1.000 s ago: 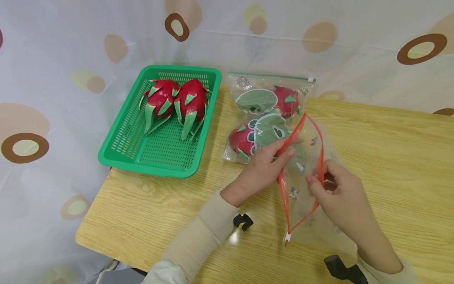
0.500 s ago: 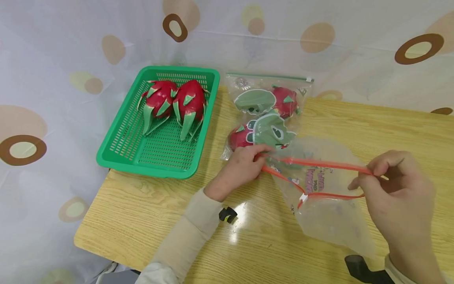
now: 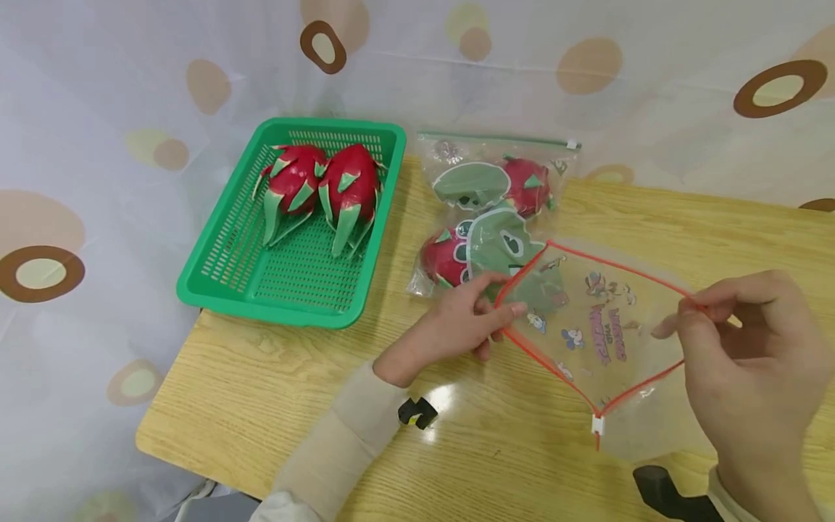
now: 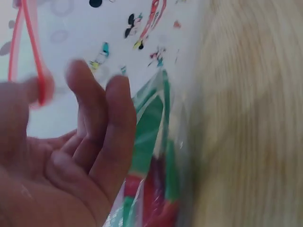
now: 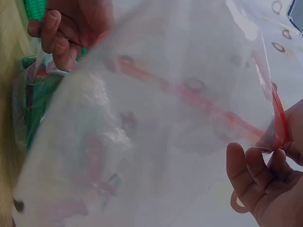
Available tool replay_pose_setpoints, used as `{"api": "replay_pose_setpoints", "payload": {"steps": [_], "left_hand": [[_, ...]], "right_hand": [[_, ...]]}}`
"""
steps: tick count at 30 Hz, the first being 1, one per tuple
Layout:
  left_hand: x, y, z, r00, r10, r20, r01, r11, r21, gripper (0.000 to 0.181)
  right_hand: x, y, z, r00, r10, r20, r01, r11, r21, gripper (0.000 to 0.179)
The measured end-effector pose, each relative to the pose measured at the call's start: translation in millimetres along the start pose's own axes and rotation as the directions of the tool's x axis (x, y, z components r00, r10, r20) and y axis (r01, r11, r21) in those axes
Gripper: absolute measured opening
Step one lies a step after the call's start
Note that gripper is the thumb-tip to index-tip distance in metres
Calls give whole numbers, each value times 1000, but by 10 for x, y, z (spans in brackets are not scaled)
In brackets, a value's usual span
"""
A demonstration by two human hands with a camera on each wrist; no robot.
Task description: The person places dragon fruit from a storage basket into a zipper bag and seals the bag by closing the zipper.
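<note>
Gaping between two hands, a clear printed bag (image 3: 587,330) hung over the wooden table (image 3: 261,377). Its red rim (image 3: 620,269) was pinched on one side by the left hand (image 3: 450,326) and on the opposite side by the right hand (image 3: 757,362). A white slider (image 3: 598,425) sat at the near corner. Beyond the left hand lay a second bag (image 3: 502,239) containing red fruits (image 3: 527,185); left of that, a green basket (image 3: 320,317) held two more fruits (image 3: 351,177).

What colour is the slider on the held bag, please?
The slider is white, showing best in the head view.
</note>
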State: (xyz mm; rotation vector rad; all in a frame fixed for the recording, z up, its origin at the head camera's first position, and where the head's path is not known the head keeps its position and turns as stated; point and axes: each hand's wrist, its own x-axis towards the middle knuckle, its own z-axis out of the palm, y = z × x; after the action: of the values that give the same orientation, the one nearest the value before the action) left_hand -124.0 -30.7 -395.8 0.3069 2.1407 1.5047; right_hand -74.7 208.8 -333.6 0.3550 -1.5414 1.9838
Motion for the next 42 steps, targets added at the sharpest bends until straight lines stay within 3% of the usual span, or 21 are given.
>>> {"api": "replay_pose_setpoints", "payload": {"steps": [4, 7, 11, 16, 19, 23, 25, 26, 29, 32, 35, 37, 39, 42], "left_hand": [[-32, -14, 119, 989, -15, 146, 35, 991, -131, 49], [-47, -17, 172, 980, 9, 198, 26, 985, -172, 51], [-47, -47, 141, 990, 13, 140, 9, 988, -156, 68], [-86, -126, 13, 998, -29, 54, 39, 982, -187, 59], [-115, -159, -57, 999, -12, 42, 20, 980, -200, 53], [-152, -142, -128, 1000, 13, 15, -9, 980, -196, 47], [-177, -108, -157, 1000, 15, -7, -16, 983, -183, 45], [-192, -89, -169, 1000, 15, -16, -18, 985, -169, 45], [-243, -32, -206, 999, 39, -30, -41, 996, -82, 47], [-309, 41, -243, 997, 69, -19, -68, 997, 29, 50], [-397, 143, -304, 996, 92, -3, -91, 991, 102, 50], [-454, 224, -359, 994, 108, -7, -106, 980, 169, 50], [-495, 312, -428, 990, 137, -25, -127, 962, 243, 49], [-534, 434, -564, 976, 204, -73, -161, 910, 383, 49]], "right_hand": [[-17, 7, 82, 1000, -11, 4, 12, 998, -61, 12], [-38, -3, 133, 1000, -6, 30, 11, 986, -169, 13], [-40, -36, 129, 999, -14, 32, 23, 954, -298, 14], [15, -51, -4, 1000, -3, -19, -3, 957, -288, 20], [30, -41, -64, 999, 11, -33, -21, 951, -310, 26], [19, -35, -72, 999, 37, 5, -32, 915, -402, 30], [1, -34, -65, 994, 100, 52, -66, 890, -451, 31], [-12, -33, -59, 987, 143, 76, -91, 879, -467, 32], [-51, 2, -58, 956, 234, 175, -143, 897, -418, 33], [-70, 19, -40, 931, 290, 224, -222, 932, -285, 35], [-71, -7, -15, 911, 349, 218, -281, 916, -288, 35], [-71, -35, -1, 900, 384, 205, -306, 893, -329, 36], [-72, -42, -2, 897, 388, 212, -310, 894, -323, 36], [-77, -28, -14, 898, 372, 234, -304, 910, -281, 37]]}}
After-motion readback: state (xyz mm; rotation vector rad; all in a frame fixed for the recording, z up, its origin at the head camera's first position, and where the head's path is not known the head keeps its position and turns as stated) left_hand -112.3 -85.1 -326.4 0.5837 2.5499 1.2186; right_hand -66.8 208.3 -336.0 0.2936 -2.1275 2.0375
